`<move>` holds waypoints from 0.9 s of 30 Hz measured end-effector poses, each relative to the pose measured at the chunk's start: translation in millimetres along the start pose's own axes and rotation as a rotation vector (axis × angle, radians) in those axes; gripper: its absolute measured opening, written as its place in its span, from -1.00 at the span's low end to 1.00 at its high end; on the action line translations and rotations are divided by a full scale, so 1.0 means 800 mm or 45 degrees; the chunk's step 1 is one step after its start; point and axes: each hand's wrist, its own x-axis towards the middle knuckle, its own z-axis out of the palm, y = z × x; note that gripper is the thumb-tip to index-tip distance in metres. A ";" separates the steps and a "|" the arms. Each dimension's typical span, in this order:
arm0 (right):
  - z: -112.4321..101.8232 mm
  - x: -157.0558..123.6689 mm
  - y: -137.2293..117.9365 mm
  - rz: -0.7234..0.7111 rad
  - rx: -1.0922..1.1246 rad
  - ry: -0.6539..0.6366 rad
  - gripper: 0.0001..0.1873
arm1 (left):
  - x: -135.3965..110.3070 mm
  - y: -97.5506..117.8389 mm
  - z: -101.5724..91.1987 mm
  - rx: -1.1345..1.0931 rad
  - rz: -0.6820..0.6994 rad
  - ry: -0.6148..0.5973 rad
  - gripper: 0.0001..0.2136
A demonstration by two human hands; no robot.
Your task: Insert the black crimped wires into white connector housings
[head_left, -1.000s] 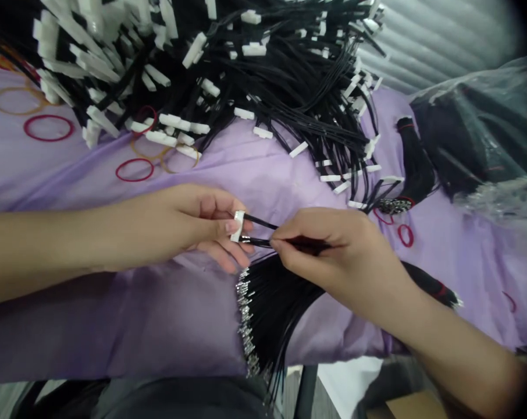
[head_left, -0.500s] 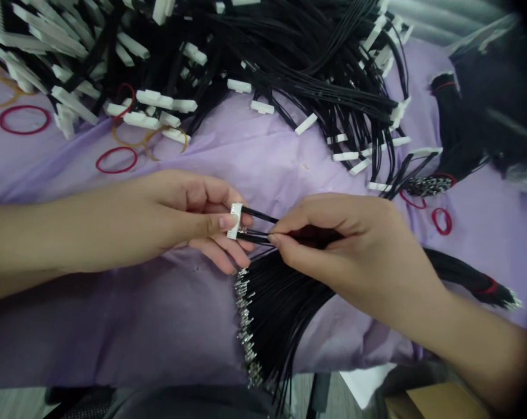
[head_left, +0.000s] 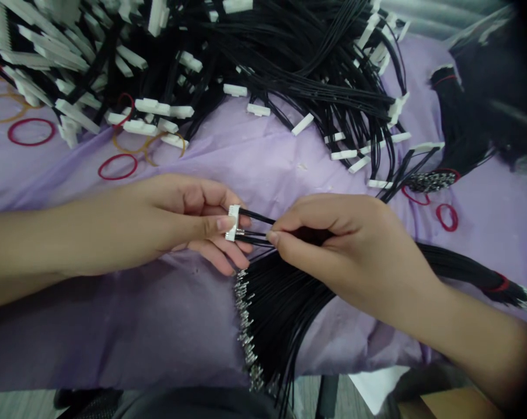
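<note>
Along the left side of the purple cloth, red rubber bands are lying near a heap of wired white connectors, which is spreading across the back. Below it, the left hand is reaching in with its thumb and fingers closed on one white connector, holding it near the middle of the view, raised in front of the cloth. Its other fingers are curling loosely behind. Black wires are running rightward from this connector in an upper and a lower group. Between them, a silver tip is showing at the connector's edge; a second ago it was appearing lower, close against the lower group. That shift is suggesting that the tip is now lined up with the gap between the groups, though whether it is entering cannot be told. Beneath, loose wires are fanning out. Further right, the right hand is pinching thumb to forefinger on a thin wire leading to that tip, with no visible gap between the fingertips. Beyond its wrist, a tied wire bundle is lying on the cloth.
</note>
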 end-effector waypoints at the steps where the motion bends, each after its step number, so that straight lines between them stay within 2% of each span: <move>1: 0.000 0.000 0.000 -0.005 0.002 0.001 -0.82 | 0.000 0.000 0.000 0.001 -0.002 0.000 -0.90; 8: 0.003 -0.001 0.001 -0.065 0.029 0.084 -0.85 | 0.002 -0.001 -0.001 -0.090 -0.047 -0.019 -0.93; 14: 0.008 0.003 0.008 -0.202 0.024 0.073 -0.86 | -0.001 0.001 0.000 -0.157 -0.111 -0.013 -0.92; 20: 0.006 0.011 0.012 -0.143 0.047 0.065 -0.85 | -0.001 -0.003 0.000 -0.182 -0.089 0.063 -0.87; 27: 0.004 0.011 0.010 -0.172 0.041 0.067 -0.84 | 0.000 -0.005 -0.001 -0.254 -0.109 0.038 -0.85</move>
